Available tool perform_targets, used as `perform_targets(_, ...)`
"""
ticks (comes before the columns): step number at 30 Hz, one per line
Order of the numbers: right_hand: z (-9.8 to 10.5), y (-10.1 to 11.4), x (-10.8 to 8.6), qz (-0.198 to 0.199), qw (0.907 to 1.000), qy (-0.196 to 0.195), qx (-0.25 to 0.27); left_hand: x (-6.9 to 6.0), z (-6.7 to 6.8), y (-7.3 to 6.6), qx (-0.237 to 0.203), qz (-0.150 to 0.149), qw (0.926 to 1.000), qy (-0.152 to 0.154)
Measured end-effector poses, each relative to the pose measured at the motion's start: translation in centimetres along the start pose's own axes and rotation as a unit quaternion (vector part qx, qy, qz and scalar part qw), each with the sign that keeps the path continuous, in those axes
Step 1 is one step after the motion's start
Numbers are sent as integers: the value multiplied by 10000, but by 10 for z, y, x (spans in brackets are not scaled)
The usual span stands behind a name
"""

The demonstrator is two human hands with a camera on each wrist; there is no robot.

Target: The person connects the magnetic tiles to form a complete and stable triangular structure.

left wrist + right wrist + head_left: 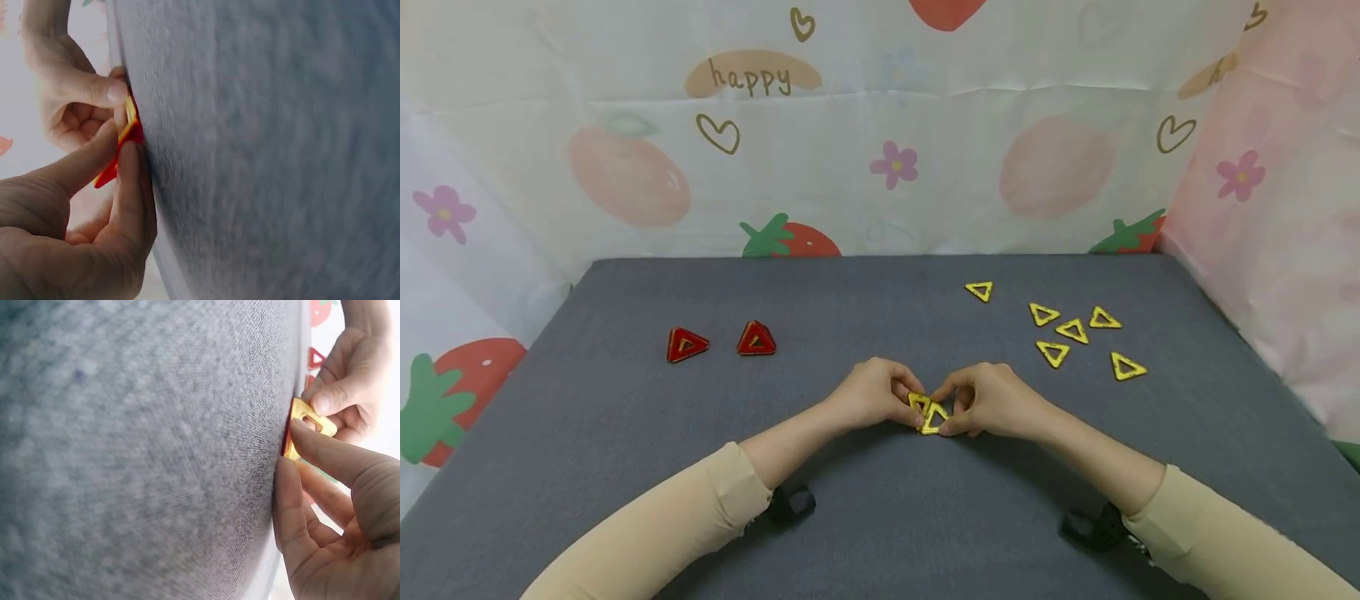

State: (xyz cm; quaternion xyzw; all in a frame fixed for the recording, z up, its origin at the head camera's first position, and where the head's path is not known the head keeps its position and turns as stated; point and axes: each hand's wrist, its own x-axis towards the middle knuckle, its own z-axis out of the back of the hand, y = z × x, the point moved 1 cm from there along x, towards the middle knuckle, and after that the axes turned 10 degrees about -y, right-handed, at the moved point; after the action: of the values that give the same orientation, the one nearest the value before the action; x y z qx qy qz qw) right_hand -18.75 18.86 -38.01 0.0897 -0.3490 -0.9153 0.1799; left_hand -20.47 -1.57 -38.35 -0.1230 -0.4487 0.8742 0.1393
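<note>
Hands (871, 393) (997, 402) on triangles (931, 429), others (757, 331) beyond

Cream sleeves (658, 527), apparently black wristbands (1103, 528)

Right hand (344, 525) in the near foreground pinching yellow, red-edged pieces (322, 425), left hand (359, 384) gripping them from the far side, woven grey cloth (144, 456) filling the left, small red triangle (318, 354) beyond

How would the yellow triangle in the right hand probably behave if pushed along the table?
The yellow triangle in the right hand seems stiff: its edges look unbent. It is probably light, being a slim frame with an open centre. Its straight sides suggest sliding rather than rolling.
</note>
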Motion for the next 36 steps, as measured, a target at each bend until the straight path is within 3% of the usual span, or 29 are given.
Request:
perform_targets(6,0,-1,0,-18,10000,-10,11,-1,-2,1,-139,99,9998,-90)
perform_targets(16,0,-1,0,16,10000,-18,62,-2,-4,2,235,-416,9988,63)
perform_targets(36,1,0,-1,-2,10000,22,59,-3,-8,0,498,-573,9971,81)
